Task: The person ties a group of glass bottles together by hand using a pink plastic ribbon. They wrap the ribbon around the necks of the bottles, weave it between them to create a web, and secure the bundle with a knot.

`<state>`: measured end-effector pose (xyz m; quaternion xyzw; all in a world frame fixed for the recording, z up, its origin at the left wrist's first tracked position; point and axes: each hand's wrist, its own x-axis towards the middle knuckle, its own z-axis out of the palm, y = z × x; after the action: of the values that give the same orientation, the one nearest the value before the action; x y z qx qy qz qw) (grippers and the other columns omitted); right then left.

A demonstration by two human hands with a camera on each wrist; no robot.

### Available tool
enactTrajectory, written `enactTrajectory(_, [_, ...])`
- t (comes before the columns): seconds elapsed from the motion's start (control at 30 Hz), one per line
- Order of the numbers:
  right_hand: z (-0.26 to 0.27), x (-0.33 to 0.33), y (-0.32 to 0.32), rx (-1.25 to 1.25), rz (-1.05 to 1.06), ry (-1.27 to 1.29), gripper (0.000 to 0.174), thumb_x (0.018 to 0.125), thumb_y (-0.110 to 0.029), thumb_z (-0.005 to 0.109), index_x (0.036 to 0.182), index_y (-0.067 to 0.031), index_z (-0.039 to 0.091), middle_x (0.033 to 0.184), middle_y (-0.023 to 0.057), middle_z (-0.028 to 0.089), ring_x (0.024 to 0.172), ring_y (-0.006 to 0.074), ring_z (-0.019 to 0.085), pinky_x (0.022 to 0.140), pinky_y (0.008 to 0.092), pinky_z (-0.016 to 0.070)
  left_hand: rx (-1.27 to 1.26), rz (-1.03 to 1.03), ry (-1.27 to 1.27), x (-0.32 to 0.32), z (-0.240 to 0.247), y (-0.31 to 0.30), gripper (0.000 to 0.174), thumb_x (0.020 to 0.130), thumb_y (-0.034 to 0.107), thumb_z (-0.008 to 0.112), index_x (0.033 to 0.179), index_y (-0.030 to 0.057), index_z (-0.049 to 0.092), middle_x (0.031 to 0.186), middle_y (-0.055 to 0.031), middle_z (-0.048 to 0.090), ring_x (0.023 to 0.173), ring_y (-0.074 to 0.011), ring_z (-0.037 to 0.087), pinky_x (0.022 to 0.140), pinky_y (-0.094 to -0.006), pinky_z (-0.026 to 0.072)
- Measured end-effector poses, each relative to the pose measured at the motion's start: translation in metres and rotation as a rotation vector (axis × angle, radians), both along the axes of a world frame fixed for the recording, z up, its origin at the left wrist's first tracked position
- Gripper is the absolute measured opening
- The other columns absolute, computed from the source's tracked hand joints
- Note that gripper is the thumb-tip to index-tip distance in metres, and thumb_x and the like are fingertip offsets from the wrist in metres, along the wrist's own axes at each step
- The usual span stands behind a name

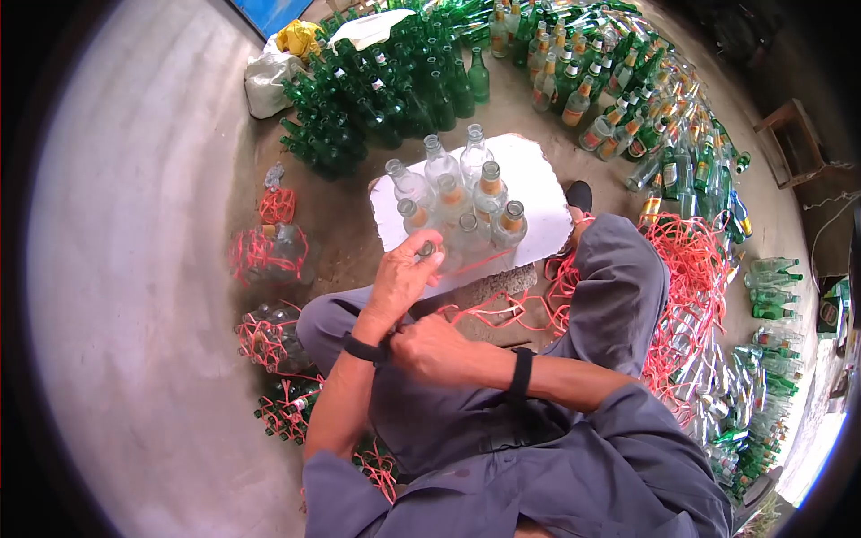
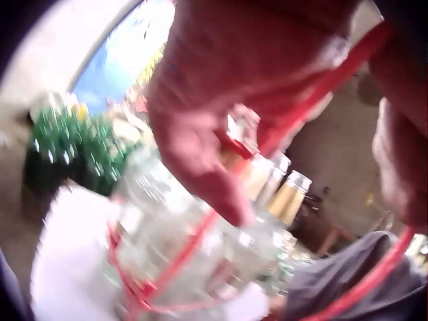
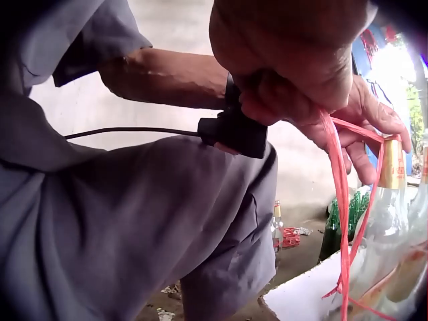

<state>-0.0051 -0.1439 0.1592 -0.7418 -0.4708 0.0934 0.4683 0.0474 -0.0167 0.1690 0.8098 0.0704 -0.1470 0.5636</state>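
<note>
Red plastic string (image 3: 340,194) is gripped in the closed right hand (image 1: 435,350), which is held just beside the left wrist. From there it is led to the top of a clear glass bottle (image 3: 393,167), whose neck is held by the curled fingers and thumb of the left hand (image 1: 402,280). This bottle is placed at the near side of a cluster of upright clear bottles (image 1: 489,193), around which string is also looped lower down. All are carried by a white board (image 1: 543,170) in front of the hands. Beyond them, green bottles (image 1: 386,99) are massed; tied bundles (image 1: 269,251) are set to their left, and a tangled string heap (image 1: 686,269) is piled to their right.
</note>
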Motion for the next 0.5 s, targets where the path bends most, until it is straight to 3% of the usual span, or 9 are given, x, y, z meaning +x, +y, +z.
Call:
enactTrajectory(0.13, [-0.001, 0.0, 0.004, 0.026, -0.004, 0.018, 0.018, 0.08, -0.013, 0.064, 0.065, -0.0036, 0.057, 0.066, 0.0183, 0.062, 0.061, 0.0398, 0.06, 0.054, 0.0492, 0.0479, -0.092, -0.015, 0.027, 0.002, 0.005, 0.002, 0.026, 0.095, 0.017, 0.062, 0.121, 0.012, 0.061, 0.092, -0.0019, 0.064, 0.063, -0.0093, 0.066, 0.048, -0.0237, 0.0487])
enactTrajectory(0.2, [0.005, 0.0, -0.011, 0.208, -0.033, 0.102, 0.025, 0.086, -0.012, 0.062, 0.064, -0.0022, 0.055, 0.06, 0.0148, 0.058, 0.054, 0.0302, 0.06, 0.051, 0.0442, 0.0461, -0.056, -0.019, -0.006, 0.003, 0.003, 0.002, 0.023, 0.094, 0.018, 0.063, 0.116, 0.0105, 0.062, 0.081, -0.0022, 0.063, 0.063, -0.0117, 0.066, 0.055, -0.0277, 0.0529])
enactTrajectory(0.23, [0.009, 0.0, -0.024, 0.205, -0.033, 0.101, 0.025, 0.086, -0.012, 0.062, 0.064, -0.0022, 0.055, 0.06, 0.0148, 0.058, 0.054, 0.0302, 0.06, 0.051, 0.0442, 0.0461, -0.059, -0.019, -0.008, 0.003, 0.001, 0.003, 0.023, 0.094, 0.018, 0.063, 0.116, 0.0105, 0.062, 0.081, -0.0022, 0.063, 0.063, -0.0117, 0.066, 0.055, -0.0277, 0.0529])
enactTrajectory(0.3, [0.02, 0.004, -0.059, 0.231, -0.122, 0.621, 0.029, 0.092, -0.013, 0.06, 0.066, -0.0017, 0.057, 0.056, 0.0066, 0.054, 0.052, 0.0142, 0.054, 0.048, 0.0361, 0.0427, 0.003, 0.011, -0.039, 0.002, -0.002, 0.004, 0.022, 0.094, 0.018, 0.062, 0.115, 0.0117, 0.061, 0.081, -0.0035, 0.063, 0.063, -0.0115, 0.066, 0.053, -0.0281, 0.0526])
enactTrajectory(0.37, [0.042, 0.019, -0.092, 0.204, -0.407, 1.015, 0.034, 0.096, -0.016, 0.056, 0.066, -0.0014, 0.057, 0.058, 0.0009, 0.052, 0.057, 0.0063, 0.047, 0.05, 0.0292, 0.0396, -0.004, 0.031, 0.001, 0.001, 0.004, 0.003, 0.022, 0.094, 0.018, 0.062, 0.115, 0.0121, 0.06, 0.082, -0.0043, 0.064, 0.062, -0.0121, 0.067, 0.054, -0.0284, 0.0523])
enactTrajectory(0.5, [0.026, 0.03, -0.121, 0.23, -0.364, 0.952, 0.041, 0.099, -0.021, 0.053, 0.063, -0.0004, 0.057, 0.06, 0.001, 0.055, 0.058, 0.0066, 0.047, 0.054, 0.0262, 0.0387, 0.028, 0.038, 0.029, 0.002, 0.001, -0.004, 0.023, 0.094, 0.021, 0.061, 0.115, 0.0135, 0.059, 0.084, -0.0068, 0.066, 0.061, -0.0148, 0.068, 0.056, -0.0284, 0.0512])
